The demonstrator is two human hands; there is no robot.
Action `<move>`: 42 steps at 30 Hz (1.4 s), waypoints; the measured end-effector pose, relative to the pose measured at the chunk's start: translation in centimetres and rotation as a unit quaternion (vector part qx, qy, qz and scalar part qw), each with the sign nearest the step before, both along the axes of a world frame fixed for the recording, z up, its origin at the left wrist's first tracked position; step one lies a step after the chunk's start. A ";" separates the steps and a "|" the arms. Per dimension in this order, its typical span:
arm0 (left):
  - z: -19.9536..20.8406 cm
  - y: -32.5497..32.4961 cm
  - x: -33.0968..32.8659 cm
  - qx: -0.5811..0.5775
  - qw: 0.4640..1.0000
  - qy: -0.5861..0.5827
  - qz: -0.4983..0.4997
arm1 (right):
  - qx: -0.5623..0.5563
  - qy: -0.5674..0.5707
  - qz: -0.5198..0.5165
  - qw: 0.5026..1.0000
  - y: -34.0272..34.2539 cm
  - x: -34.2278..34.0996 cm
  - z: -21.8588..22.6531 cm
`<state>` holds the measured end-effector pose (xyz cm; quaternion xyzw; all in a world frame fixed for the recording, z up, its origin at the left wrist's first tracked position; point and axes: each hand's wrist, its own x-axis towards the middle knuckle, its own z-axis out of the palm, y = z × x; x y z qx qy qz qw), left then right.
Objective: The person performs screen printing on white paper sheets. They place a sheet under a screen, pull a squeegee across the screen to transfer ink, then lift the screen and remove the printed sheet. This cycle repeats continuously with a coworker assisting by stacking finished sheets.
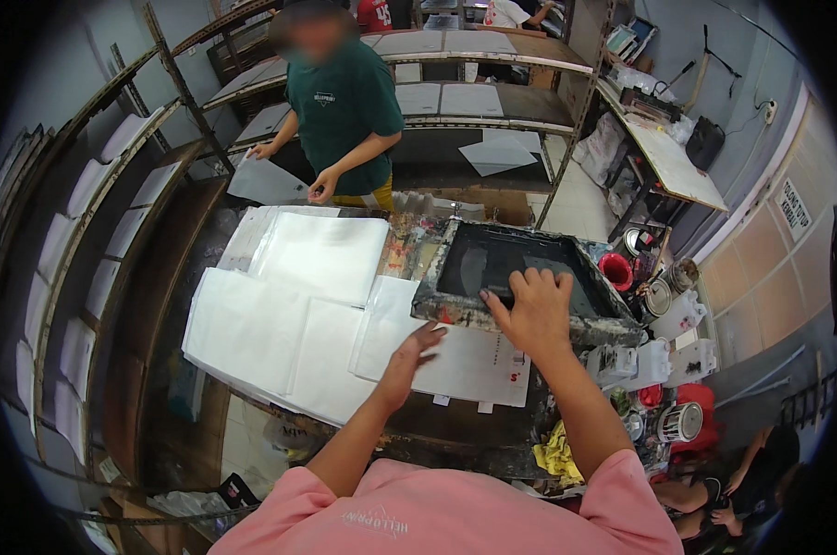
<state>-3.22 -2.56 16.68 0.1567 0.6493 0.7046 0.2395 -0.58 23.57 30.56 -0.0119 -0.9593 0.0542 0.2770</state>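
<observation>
My right hand [537, 310] reaches over the near edge of a screen printing frame [451, 313], whose inside is coated with black ink. Its fingers curl over a dark bar that looks like a squeegee [494, 289], mostly hidden under the hand. Lower and to the left, my left hand [407, 363] has its fingers apart and holds nothing. It is over or beside a printed white sheet [479, 361], part of which lies under the frame. Whether the fingertips touch the sheet or frame, I cannot tell. Stacked white sheets [252, 324] spread to the left.
Across the table a co-worker in a green shirt [344, 102] holds a pale sheet [266, 180]. Racks with sheets [95, 250] stand left and behind. Right of the frame are a red tub [615, 270], paint cans [680, 423] and plastic jugs [650, 363]. A yellow cloth [557, 455] hangs near the table edge.
</observation>
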 end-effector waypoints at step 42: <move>-8.7 -1.5 -0.5 -0.549 0.717 0.400 0.156 | 0.040 -0.044 -0.053 0.997 2.1 -4.8 2.9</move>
